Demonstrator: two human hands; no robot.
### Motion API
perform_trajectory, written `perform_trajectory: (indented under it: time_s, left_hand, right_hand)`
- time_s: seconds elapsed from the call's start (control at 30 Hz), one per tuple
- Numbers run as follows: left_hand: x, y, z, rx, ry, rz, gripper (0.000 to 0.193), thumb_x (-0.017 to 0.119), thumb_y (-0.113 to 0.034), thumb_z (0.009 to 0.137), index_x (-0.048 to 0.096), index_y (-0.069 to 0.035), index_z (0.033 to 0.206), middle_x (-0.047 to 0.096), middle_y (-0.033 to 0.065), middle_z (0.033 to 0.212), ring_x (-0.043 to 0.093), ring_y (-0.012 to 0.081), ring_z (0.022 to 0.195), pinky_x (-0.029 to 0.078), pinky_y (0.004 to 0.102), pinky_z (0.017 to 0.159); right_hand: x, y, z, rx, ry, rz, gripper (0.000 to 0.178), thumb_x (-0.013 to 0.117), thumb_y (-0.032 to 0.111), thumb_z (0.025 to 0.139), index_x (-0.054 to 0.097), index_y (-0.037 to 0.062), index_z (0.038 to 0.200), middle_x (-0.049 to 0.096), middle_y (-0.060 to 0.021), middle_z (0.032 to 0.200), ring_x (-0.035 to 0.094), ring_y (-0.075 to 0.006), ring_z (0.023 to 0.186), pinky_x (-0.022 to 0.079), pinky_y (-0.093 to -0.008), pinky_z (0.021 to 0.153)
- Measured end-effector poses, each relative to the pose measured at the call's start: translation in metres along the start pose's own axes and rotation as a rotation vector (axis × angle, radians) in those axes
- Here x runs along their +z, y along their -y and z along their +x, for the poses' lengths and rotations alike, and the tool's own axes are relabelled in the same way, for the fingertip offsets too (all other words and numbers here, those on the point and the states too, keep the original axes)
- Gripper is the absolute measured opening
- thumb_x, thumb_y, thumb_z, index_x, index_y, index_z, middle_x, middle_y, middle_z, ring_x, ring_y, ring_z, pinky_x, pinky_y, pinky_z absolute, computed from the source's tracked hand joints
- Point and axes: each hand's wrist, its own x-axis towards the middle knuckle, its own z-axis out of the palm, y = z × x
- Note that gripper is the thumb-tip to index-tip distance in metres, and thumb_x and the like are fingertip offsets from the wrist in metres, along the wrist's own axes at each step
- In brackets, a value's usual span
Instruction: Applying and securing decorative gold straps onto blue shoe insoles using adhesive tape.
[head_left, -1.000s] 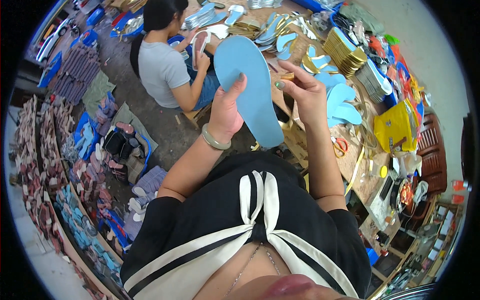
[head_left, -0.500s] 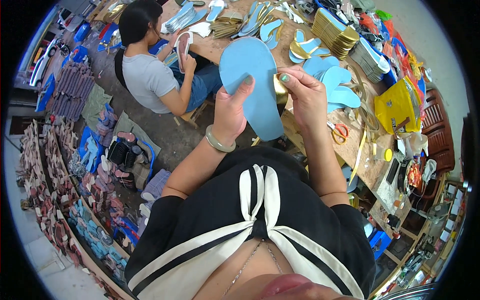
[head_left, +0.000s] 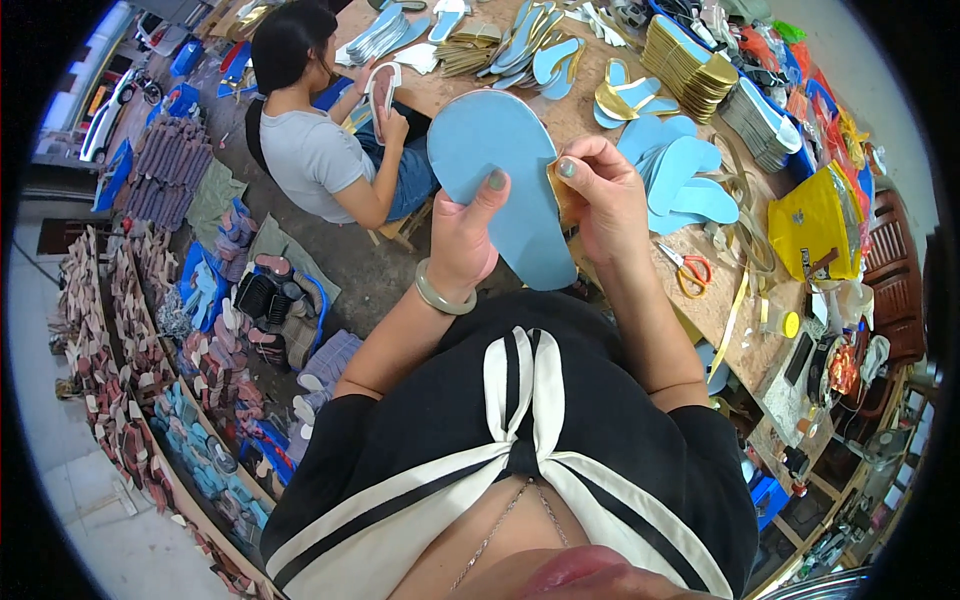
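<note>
A light-blue shoe insole [head_left: 495,140] is held up in front of me, broad end away from my body. Round its lower left edge closes my left hand [head_left: 465,235], thumb lying flat on the blue face, fingers hidden beneath. Against the insole's right edge sits a gold strap [head_left: 562,192], pinched between thumb and bent forefinger of my right hand [head_left: 608,205]. The strap's tan-brown side partly shows, and the rest of it is hidden by the hand and the insole. Whether the strap is fixed to the insole I cannot tell.
On the wooden table [head_left: 745,345] lie blue insoles [head_left: 685,175], orange-handled scissors [head_left: 690,270], a stack of gold-edged soles [head_left: 690,70] and a yellow bag [head_left: 815,225]. A seated co-worker [head_left: 315,140] handles a pinkish sole at the left. Racks of footwear pieces [head_left: 125,340] stand farther left.
The insole has shifted slightly, its narrow end swinging right. My right hand has turned the gold strap, so less gold and more of its tan-brown side shows. The whole view has shifted a little.
</note>
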Motion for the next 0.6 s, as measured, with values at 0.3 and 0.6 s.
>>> perform_trajectory:
  time_s: [0.3, 0.6]
  left_hand:
    - [-0.002, -0.012, -0.006, -0.113, 0.072, 0.284, 0.031, 0.062, -0.015, 0.088, 0.055, -0.002, 0.116, 0.061, 0.0043, 0.108, 0.058, 0.0116, 0.096, 0.046, 0.0274, 0.084]
    - [-0.002, 0.014, -0.019, -0.248, 0.13, -0.049, 0.061, 0.04, -0.037, 0.096, 0.021, 0.001, 0.14, 0.031, 0.0146, 0.143, 0.033, 0.0274, 0.131, 0.029, 0.0436, 0.107]
  right_hand:
    - [-0.016, 0.022, -0.005, -0.57, 0.221, -1.018, 0.013, 0.066, 0.011, 0.082, 0.069, 0.0011, 0.09, 0.055, -0.0012, 0.08, 0.051, -0.0069, 0.066, 0.038, -0.0205, 0.052]
    - [0.0, -0.004, -0.015, -0.056, 0.13, -0.45, 0.029, 0.056, 0.014, 0.092, 0.058, -0.0011, 0.117, 0.062, -0.0012, 0.095, 0.055, -0.0051, 0.083, 0.046, -0.0186, 0.071]
